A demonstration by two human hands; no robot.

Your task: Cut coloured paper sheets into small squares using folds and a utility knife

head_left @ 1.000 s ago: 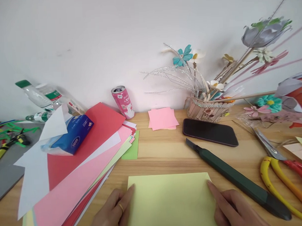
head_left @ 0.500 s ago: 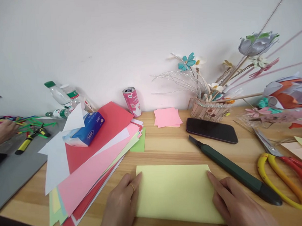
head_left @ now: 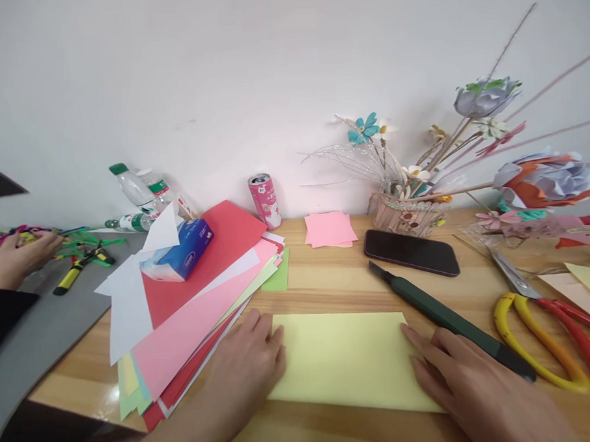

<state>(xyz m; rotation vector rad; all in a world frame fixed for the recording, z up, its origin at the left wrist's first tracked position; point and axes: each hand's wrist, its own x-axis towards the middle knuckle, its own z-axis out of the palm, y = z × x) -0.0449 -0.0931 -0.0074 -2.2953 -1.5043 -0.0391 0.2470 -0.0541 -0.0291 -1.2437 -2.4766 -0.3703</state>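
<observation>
A pale yellow sheet of paper (head_left: 343, 359) lies flat on the wooden table. My left hand (head_left: 254, 353) has its fingers curled and pressed together on the sheet's left edge. At the right edge, my right hand (head_left: 452, 364) holds the paper, its index finger near the far corner and its thumb lower down. Just beyond the right hand lies a dark green utility knife (head_left: 440, 312), blade end pointing away to the left. Scissors (head_left: 538, 314) with yellow and red handles rest farther right.
A stack of coloured paper (head_left: 196, 316) lies left, a blue tissue pack (head_left: 191, 248) on top. Behind are a pink can (head_left: 265, 203), pink notes (head_left: 330, 229), a phone (head_left: 411, 252) and a flower basket (head_left: 409, 213). Another person's hand (head_left: 20, 256) works at far left beside pliers (head_left: 82, 266).
My left hand has shifted up along the paper's left edge and its fingers have curled in more. My right hand stays at the right edge. The view has turned slightly left.
</observation>
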